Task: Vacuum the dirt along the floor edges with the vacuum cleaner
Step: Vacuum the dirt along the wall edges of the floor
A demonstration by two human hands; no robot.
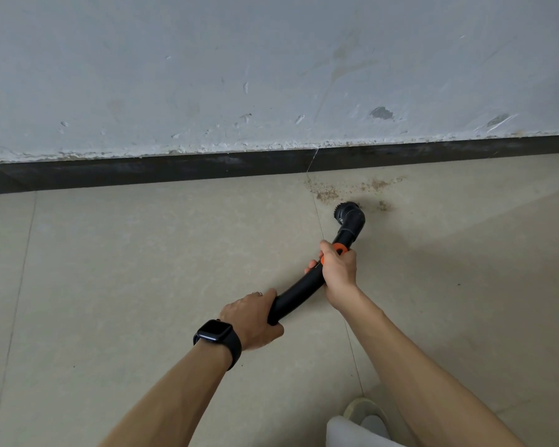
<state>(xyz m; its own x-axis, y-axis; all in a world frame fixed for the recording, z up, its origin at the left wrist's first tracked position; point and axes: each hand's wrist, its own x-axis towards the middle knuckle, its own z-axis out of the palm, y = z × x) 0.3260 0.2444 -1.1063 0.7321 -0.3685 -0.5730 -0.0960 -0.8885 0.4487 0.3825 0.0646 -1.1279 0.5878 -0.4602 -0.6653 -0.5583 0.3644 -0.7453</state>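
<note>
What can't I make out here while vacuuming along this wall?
All in the head view:
1. The vacuum cleaner body is outside the picture; the hose disappears under the left hand.
2. The nozzle faces the floor, so apart from the visible dirt, any beneath it is hidden.
3. The orange collar is mostly covered by the right hand.
4. The shoe is cut by the bottom edge.

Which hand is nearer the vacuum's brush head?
Right. The right hand grips the black hose by its orange collar, behind the round black brush head; the left hand grips farther back.
</note>
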